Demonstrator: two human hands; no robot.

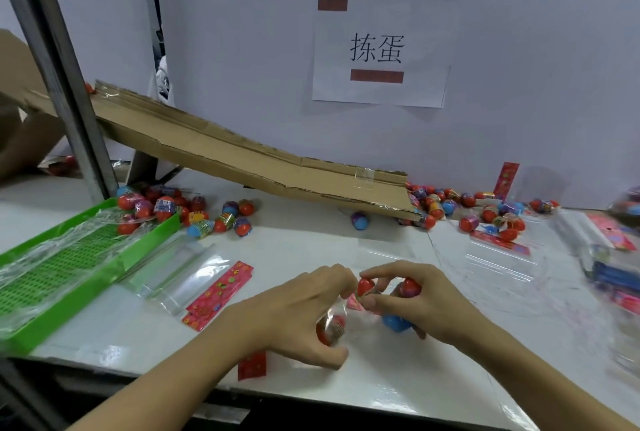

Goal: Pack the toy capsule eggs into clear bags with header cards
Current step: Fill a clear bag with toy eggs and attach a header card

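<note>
My left hand (304, 313) grips a clear bag (334, 326) near the table's front; one red capsule egg shows inside it. Its red header card (252, 365) lies flat below my wrist. My right hand (415, 295) holds several capsule eggs: a red one (365, 286) pinched at the fingertips by the bag's mouth, another red one (411, 287) and a blue one (396, 322) in the palm. Loose eggs lie in piles at the back left (204, 216) and back right (485, 209).
A cardboard chute (242, 150) slopes down across the back. A green perforated tray (59, 271) with plastic film sits left. Empty clear bags with red header cards (218, 292) lie beside it, more (498, 250) at right. A metal post (65, 77) stands far left.
</note>
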